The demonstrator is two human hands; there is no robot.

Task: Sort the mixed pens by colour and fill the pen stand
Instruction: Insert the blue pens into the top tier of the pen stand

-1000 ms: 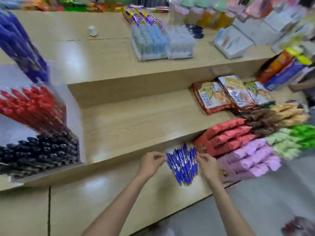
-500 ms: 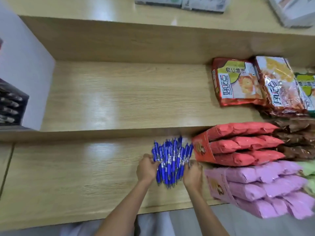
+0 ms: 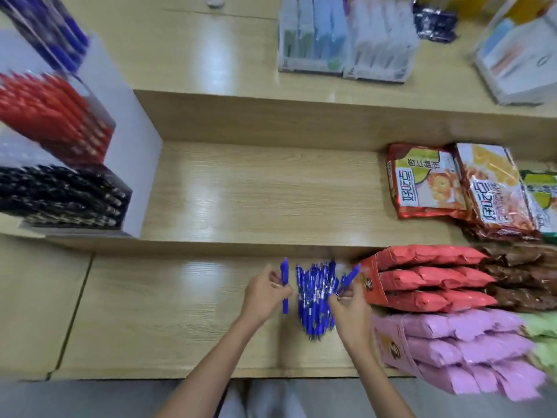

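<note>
You are pinching one blue pen [image 3: 284, 268] in your left hand [image 3: 265, 297], held just beside the pile [image 3: 315, 300] of blue pens lying on the lowest shelf [image 3: 150, 312]. Your right hand [image 3: 351, 309] is pinching a second pen [image 3: 352, 274] at the pile's right edge. The stand [image 3: 135, 152], well apart at left, is showing red pens [image 3: 51, 116] and black pens [image 3: 60, 191] stocked. By my judgement, only the blue loading is remaining. Snack packs [image 3: 422, 279] are crowding your right hand.
</note>
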